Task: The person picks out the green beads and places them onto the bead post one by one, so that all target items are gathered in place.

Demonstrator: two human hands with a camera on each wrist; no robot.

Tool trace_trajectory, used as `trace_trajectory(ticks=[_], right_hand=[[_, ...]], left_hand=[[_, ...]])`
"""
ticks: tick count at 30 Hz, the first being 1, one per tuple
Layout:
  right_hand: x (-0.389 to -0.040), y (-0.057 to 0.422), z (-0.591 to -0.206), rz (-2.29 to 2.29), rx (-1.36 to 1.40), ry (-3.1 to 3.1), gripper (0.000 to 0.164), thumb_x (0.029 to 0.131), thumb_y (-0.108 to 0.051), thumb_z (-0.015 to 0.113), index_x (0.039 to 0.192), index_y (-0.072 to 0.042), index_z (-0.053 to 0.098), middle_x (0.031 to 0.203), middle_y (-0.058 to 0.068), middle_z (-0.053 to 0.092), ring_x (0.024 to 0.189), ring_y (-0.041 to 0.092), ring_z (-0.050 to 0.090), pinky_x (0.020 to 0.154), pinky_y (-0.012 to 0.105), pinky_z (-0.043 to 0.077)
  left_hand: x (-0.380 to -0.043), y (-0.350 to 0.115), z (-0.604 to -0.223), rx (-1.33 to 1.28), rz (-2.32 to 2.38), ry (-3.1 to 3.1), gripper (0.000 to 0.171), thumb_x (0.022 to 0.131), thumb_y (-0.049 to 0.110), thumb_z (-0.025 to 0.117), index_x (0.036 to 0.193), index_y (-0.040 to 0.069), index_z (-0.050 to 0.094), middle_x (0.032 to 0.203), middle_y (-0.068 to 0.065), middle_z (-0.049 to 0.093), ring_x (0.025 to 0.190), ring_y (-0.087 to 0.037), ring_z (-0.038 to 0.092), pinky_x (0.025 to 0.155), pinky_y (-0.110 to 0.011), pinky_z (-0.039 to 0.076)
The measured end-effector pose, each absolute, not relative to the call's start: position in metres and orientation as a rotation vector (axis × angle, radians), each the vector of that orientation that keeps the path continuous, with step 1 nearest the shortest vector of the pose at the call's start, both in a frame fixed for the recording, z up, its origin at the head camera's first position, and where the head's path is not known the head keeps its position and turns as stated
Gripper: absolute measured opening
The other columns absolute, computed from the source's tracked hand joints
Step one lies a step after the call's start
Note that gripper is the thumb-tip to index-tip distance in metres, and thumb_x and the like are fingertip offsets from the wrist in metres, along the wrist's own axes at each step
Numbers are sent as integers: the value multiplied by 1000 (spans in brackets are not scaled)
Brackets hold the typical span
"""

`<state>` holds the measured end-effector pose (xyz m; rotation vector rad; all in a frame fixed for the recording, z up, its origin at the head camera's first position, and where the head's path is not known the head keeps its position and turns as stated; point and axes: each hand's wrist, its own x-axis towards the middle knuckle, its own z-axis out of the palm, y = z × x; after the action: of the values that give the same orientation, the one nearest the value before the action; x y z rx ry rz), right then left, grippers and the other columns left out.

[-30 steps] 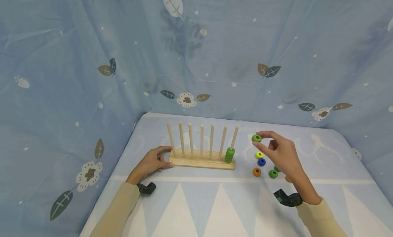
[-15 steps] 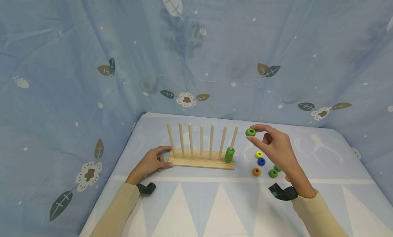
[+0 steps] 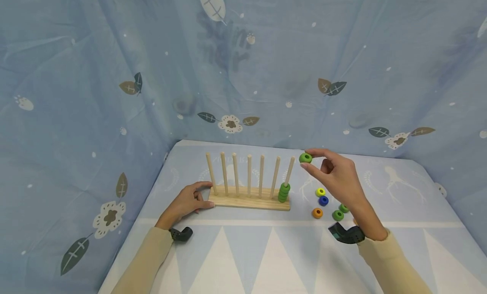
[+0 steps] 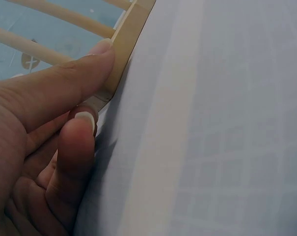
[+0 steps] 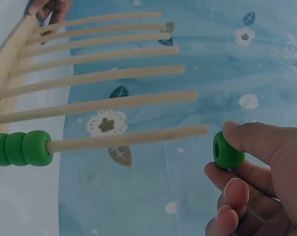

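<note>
A wooden peg stand (image 3: pixel 247 202) with a row of upright pegs stands on the table. Several green beads (image 3: pixel 283 193) are stacked on its rightmost peg. At the stand's left end my left hand (image 3: pixel 186 201) grips the base, its thumb on the front edge and a finger at the back corner. My right hand (image 3: pixel 338 175) pinches a green bead (image 3: pixel 305 158) between thumb and finger, just right of the rightmost peg's top. In the right wrist view a small gap separates the held bead (image 5: pixel 228 151) from the peg tip (image 5: pixel 201 130), the bead's hole turned towards it.
Right of the stand lie loose beads: yellow (image 3: pixel 321 192), blue (image 3: pixel 323 201), orange (image 3: pixel 317 213) and green (image 3: pixel 337 215). Another orange bead is partly hidden by the right wrist. Blue patterned cloth (image 3: pixel 266 74) hangs around the table's back and sides.
My right hand has carried the green bead left and slightly up on the head view, closer to the rightmost peg's top. The left hand and the stand hold still.
</note>
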<state>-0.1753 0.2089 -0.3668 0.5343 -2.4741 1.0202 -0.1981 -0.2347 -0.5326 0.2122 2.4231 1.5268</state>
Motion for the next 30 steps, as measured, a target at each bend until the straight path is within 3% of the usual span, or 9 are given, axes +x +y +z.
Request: trace_trajectory(ticks=[14, 23, 30], right_hand=[[-181, 194, -357, 1043, 608, -2440, 33, 90, -19, 83, 122, -17, 74, 65, -4, 51, 51, 13, 41, 46, 25, 33], [-185, 189, -358, 1025, 625, -2461, 34, 91, -22, 83, 124, -17, 73, 67, -5, 51, 51, 13, 42, 45, 27, 33], [-187, 186, -361, 1018, 627, -2480, 34, 90, -20, 83, 123, -16, 73, 85, -5, 62, 51, 12, 43, 44, 27, 34]], left_hand=[[-189, -226, -514, 195, 1547, 2425, 70, 84, 9, 87, 147, 8, 56, 67, -16, 56, 52, -23, 49, 51, -35, 49], [-197, -233, -533, 205, 1547, 2440, 74, 81, 21, 91, 147, 16, 57, 66, -10, 57, 51, -20, 49, 50, -34, 49], [-197, -234, -530, 191, 1522, 2437, 75, 79, 28, 92, 145, 21, 58, 67, -9, 58, 52, -20, 51, 53, -35, 51]])
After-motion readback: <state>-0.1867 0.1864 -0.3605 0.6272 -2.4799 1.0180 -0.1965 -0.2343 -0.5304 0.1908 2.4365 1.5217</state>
